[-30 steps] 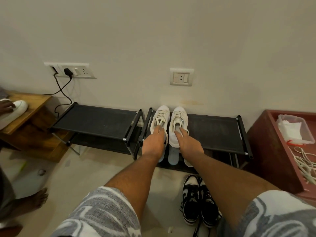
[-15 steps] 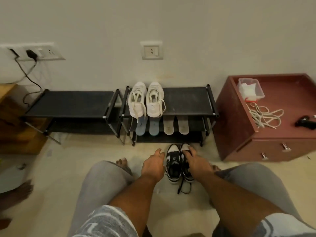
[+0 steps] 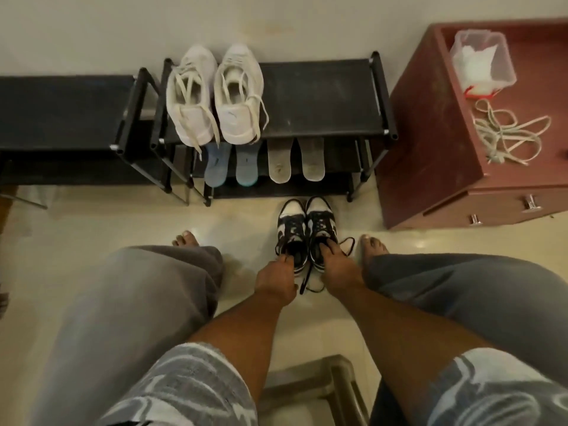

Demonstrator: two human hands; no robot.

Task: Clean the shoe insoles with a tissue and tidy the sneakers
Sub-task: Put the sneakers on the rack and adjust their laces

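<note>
Together, hands curled into sneakers

right fingers: tips hidden inside black sneaker | cabinet: cut off right

I see a black metal-frame shoe rack: white lace-up sneakers on the top shelf, left end; blue insoles and beige insoles on the lower shelf. Cream tiled floor: black-and-white sneakers just in front of the rack.

black-and-white sneakers, white sneakers, maroon cabinet
</note>
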